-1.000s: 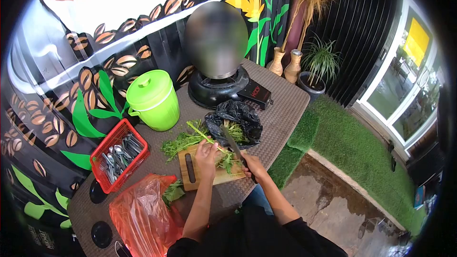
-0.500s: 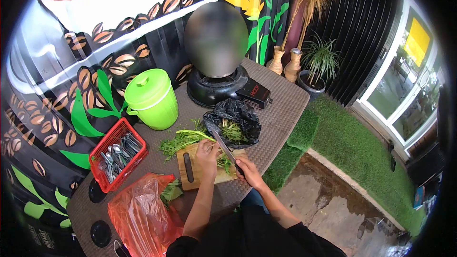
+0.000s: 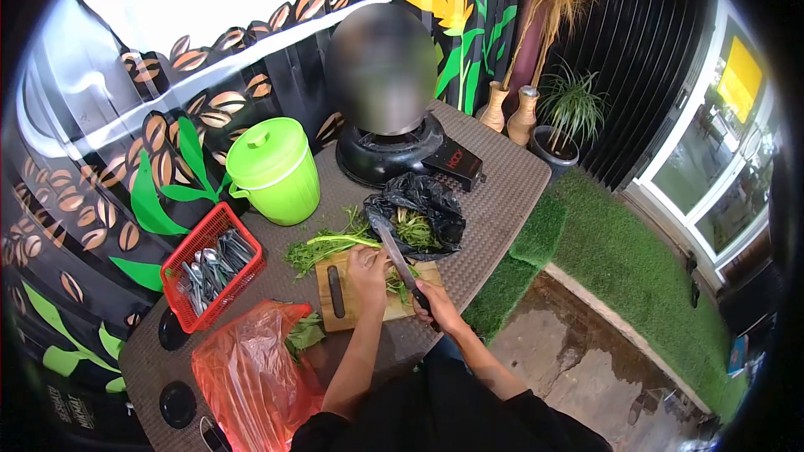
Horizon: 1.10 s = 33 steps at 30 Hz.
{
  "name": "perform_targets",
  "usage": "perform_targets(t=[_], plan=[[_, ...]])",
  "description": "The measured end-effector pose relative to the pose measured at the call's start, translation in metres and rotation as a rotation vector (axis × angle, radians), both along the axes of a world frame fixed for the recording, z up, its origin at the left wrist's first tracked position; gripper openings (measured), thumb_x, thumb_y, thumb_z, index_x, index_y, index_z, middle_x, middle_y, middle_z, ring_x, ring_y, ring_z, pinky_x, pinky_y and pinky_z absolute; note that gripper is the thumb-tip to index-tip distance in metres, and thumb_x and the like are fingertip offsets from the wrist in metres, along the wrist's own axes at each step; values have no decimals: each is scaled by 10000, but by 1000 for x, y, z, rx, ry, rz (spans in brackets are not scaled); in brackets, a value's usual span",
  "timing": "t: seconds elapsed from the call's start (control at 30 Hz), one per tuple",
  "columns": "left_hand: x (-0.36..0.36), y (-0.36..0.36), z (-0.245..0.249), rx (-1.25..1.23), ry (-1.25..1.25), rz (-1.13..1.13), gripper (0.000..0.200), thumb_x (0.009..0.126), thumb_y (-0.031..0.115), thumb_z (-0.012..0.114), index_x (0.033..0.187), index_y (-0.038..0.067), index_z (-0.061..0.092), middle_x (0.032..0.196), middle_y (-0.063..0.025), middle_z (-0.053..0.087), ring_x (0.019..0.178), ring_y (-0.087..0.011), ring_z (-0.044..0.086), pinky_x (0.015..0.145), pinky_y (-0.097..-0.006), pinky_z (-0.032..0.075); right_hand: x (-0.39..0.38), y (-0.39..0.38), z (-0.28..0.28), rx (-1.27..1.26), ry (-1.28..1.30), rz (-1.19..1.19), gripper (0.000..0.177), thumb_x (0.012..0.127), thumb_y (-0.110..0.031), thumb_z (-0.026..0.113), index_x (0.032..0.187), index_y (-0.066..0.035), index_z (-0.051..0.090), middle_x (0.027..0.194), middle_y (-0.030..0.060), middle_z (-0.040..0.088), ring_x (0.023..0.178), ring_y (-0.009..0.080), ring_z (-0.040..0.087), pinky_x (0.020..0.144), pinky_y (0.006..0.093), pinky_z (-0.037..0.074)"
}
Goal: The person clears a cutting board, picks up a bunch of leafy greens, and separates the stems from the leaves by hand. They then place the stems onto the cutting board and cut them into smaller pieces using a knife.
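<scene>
Head view shows your left grip (image 3: 366, 272) pressed down on a bunch of green leafy stems (image 3: 328, 243), fingers curled over them and pinning them to the pale wooden cutting board (image 3: 402, 308). The stems run out past the far left of that grip, off the board's edge onto the brown textured counter (image 3: 494, 192). Your right grip (image 3: 431, 305) is closed tight round the dark handle of a long steel-bladed knife (image 3: 392, 249). The blade reaches away from it, just beside the left grip's fingers, with its tip near a crumpled black plastic bag (image 3: 423, 201) that holds more greens.

To cut well here, I judge you should tuck the left fingertips back and let the knuckles guide the flat of the blade, since the two sit very close. Hold the bundle snug so no stem rolls, and feed it toward the blade in short, even steps. Bring the edge down square to the stems with the tip low.

Left of the left grip, well apart, stand a lime-green plastic bucket with a lid (image 3: 272, 172) and a red plastic basket (image 3: 226, 297) of metal spoons. An orange-red plastic bag (image 3: 247, 368) lies nearer you on that side.
</scene>
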State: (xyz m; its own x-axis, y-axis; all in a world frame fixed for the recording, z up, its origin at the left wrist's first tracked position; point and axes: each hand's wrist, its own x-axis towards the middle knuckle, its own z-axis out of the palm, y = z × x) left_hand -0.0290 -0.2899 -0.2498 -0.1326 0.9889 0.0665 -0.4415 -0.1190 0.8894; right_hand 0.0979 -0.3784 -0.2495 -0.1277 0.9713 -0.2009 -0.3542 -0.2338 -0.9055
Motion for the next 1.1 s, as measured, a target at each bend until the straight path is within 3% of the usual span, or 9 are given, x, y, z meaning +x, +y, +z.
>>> perform_targets(t=[0.53, 0.63, 0.7, 0.83, 0.9, 1.1], plan=[[13, -9, 6, -22, 35, 63, 296, 788, 38, 713, 939, 24, 459, 828, -61, 581, 738, -129, 602, 578, -266, 537, 1, -2, -18, -83, 79, -13, 378, 986, -411, 342, 969, -64, 491, 516, -3, 376, 379, 94, 316, 411, 244, 305], [13, -4, -5, 49, 108, 90, 289, 792, 28, 705, 938, 20, 455, 832, -67, 582, 740, -131, 605, 563, -260, 540, -1, -7, -10, -116, 129, -55, 374, 983, -382, 372, 907, -50, 527, 527, -5, 359, 404, 85, 325, 395, 233, 269], [13, -4, -8, 124, 189, 114, 286, 796, 23, 700, 941, 17, 454, 834, -69, 583, 739, -133, 606, 556, -256, 541, -1, -9, -1, -38, 15, -93, 368, 988, -391, 342, 1045, -67, 507, 514, 1, 380, 387, 89, 320, 395, 237, 303], [17, -8, -1, 71, 8, 56, 293, 796, 7, 695, 956, 13, 449, 848, -80, 582, 711, -134, 603, 548, -247, 532, 2, -8, -3, 60, -124, -79, 373, 990, -362, 351, 1148, -66, 514, 513, -2, 369, 389, 88, 324, 392, 234, 310], [17, -8, -1, 76, -26, 47, 299, 794, 4, 696, 959, 12, 447, 847, -82, 580, 701, -133, 601, 546, -245, 529, 1, -9, -4, 111, -160, -114, 401, 992, -333, 363, 1285, -79, 467, 514, -6, 355, 393, 86, 324, 391, 229, 305], [13, -6, 1, 52, 23, 60, 296, 793, -11, 690, 963, 12, 449, 828, -73, 567, 683, -129, 595, 537, -243, 520, -4, -10, -10, 150, -117, -149, 418, 994, -319, 366, 1341, -92, 422, 524, 0, 346, 403, 87, 326, 394, 227, 297]])
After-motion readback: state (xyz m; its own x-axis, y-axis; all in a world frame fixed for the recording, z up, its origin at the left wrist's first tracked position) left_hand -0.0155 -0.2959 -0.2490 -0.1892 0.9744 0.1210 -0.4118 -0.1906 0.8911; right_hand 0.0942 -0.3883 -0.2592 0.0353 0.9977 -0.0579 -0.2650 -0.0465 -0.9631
